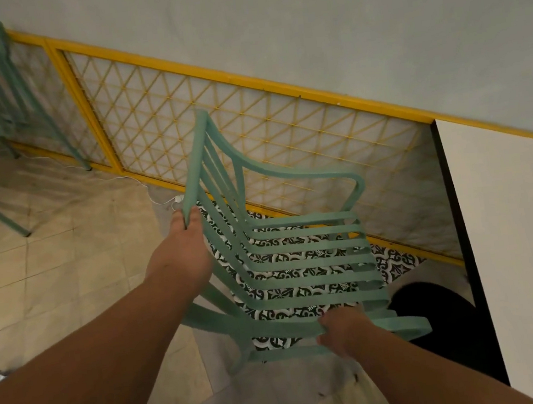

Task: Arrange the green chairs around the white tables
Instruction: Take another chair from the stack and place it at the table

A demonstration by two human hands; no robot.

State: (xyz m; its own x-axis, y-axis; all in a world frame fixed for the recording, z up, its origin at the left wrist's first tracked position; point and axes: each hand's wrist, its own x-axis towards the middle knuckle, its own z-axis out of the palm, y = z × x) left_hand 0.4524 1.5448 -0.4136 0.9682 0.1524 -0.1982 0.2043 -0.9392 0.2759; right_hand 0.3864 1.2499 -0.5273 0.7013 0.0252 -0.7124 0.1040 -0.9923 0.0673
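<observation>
With the right hand [344, 331] curled round the near armrest and the left hand [180, 243] gripping the backrest top, holds the green chair [315, 300] just beside the white table [517, 224]; risks banging the table edge if swung wide

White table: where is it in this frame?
Head view, right edge: the table reaches back to the yellow lattice, just right of the chair held by the left hand and right hand.
</observation>
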